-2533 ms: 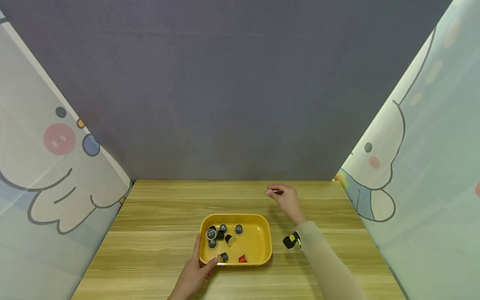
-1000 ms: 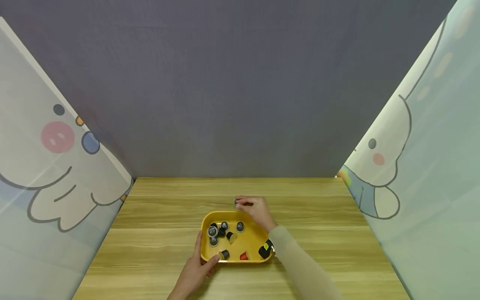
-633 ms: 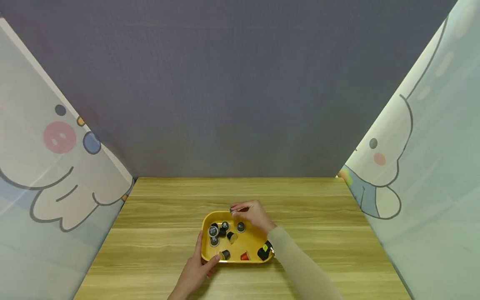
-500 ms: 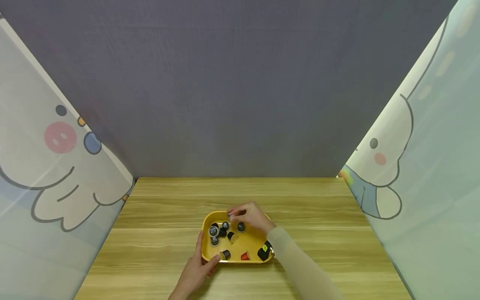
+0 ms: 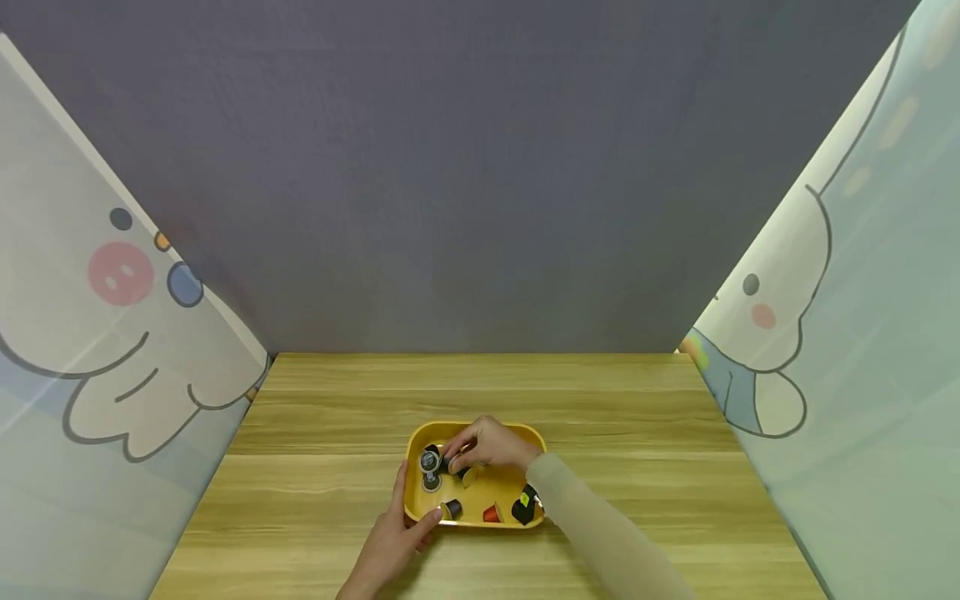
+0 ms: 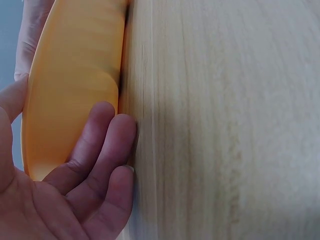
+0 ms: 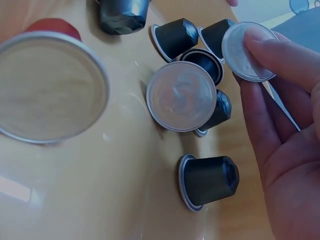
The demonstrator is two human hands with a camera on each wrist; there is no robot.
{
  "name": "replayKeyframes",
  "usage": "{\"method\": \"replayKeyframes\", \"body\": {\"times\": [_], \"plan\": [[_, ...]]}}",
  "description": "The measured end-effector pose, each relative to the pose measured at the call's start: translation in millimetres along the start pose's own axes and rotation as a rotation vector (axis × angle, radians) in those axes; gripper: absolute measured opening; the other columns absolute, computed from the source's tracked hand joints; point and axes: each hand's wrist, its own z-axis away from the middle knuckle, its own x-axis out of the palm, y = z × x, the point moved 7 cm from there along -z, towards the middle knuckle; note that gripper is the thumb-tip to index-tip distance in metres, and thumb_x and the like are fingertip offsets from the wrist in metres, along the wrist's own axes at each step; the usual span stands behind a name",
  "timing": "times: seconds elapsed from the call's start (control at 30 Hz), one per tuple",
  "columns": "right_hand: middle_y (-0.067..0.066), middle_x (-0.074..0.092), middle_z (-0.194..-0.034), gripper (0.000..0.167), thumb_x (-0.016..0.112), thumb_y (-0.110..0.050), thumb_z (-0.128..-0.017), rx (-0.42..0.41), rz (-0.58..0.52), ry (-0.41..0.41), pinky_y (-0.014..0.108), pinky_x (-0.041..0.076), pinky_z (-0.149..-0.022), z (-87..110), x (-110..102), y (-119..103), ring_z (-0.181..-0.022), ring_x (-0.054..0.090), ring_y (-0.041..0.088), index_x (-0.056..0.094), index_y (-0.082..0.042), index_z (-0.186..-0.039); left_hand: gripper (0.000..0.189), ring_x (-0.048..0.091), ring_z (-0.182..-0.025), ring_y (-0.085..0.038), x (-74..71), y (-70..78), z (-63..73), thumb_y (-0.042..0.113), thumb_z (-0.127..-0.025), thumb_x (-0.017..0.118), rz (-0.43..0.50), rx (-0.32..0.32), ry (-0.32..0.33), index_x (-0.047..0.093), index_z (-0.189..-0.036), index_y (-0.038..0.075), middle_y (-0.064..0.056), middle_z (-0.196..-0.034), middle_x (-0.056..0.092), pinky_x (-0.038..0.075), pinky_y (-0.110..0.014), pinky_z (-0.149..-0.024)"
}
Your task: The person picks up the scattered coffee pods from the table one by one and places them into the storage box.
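My left hand (image 5: 386,543) grips the front left corner of a yellow tray (image 5: 517,523), its thumb over the rim. In the left wrist view several fingers (image 6: 117,140) curl against the tray's outer wall. Inside the tray my right hand (image 5: 491,443) pinches a coffee capsule (image 7: 240,57), the thumb lying across its pale foil lid. Dark coffee capsules (image 5: 431,462) cluster at the tray's left, close to the right fingertips. A dark capsule (image 5: 453,508) lies near the left thumb, and a red capsule (image 5: 492,513) lies at the front wall. My right hand partly hides the others.
The tray stands on a wood-grain table (image 5: 315,483). A grey wall (image 5: 480,208) rises behind the table, with printed cartoon panels (image 5: 772,317) on both sides. A black wrist camera (image 5: 525,505) hangs beneath the right sleeve, over the tray's right end.
My right hand has moved from the table's back right to the tray with the capsule, then down and left to the clustered capsules. My left hand keeps its grip on the tray.
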Motion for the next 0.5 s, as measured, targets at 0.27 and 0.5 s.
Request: {"method": "replayKeyframes", "body": {"times": [0.27, 0.5], "plan": [[-0.003, 0.075, -0.101, 0.026, 0.079, -0.001, -0.083, 0.011, -0.056, -0.081, 0.031, 0.058, -0.073, -1.3, 8, 5, -0.087, 0.071, 0.014, 0.078, -0.005, -0.109, 0.104, 0.061, -0.06, -0.019, 0.1, 0.1, 0.9, 0.05, -0.093, 0.066, 0.015, 0.001, -0.01, -0.009, -0.16, 0.025, -0.002, -0.066, 0.064, 0.047, -0.031, -0.054], [-0.003, 0.074, -0.105, 0.029, 0.08, -0.002, -0.081, 0.038, -0.053, -0.099, 0.029, 0.057, -0.075, -1.9, 10, 11, -0.09, 0.07, 0.013, 0.078, -0.008, -0.11, 0.103, 0.061, -0.06, -0.018, -0.5, 0.3, 0.8, 0.051, -0.093, 0.065, 0.002, 0.011, -0.007, -0.008, -0.16, 0.024, -0.001, -0.067, 0.064, 0.046, -0.03, -0.055]]}}
